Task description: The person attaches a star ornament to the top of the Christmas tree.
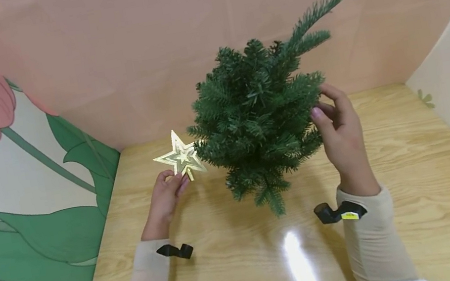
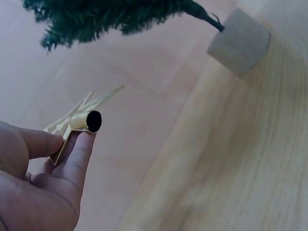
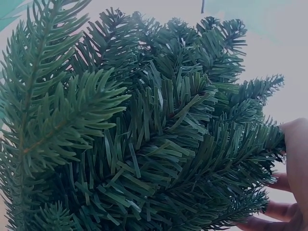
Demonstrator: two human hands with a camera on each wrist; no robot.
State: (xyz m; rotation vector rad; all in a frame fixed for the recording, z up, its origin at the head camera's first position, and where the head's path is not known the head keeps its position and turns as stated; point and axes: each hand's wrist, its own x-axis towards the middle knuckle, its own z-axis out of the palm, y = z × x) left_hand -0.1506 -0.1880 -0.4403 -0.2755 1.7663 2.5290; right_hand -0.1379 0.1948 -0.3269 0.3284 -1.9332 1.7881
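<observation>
A gold star tree topper [image 1: 181, 155] is pinched between the thumb and fingers of my left hand [image 1: 166, 198], left of a small artificial Christmas tree [image 1: 253, 110]. In the left wrist view the star [image 2: 79, 120] appears nearly edge-on, with the dark opening of its round socket facing the camera. My right hand [image 1: 344, 132] is at the tree's right side, fingers loosely bent and touching the outer branches. The right wrist view shows the green branches [image 3: 159, 139] close up, hiding some fingertips of that hand [image 3: 293, 168].
The tree's pale round base [image 2: 240, 42] stands on the wooden table [image 1: 418, 186], hidden under branches in the head view. A pink backdrop [image 1: 123, 53] rises behind. Side panels with painted flowers [image 1: 55, 230] flank the table. One long branch [image 1: 312, 17] sticks out at upper right.
</observation>
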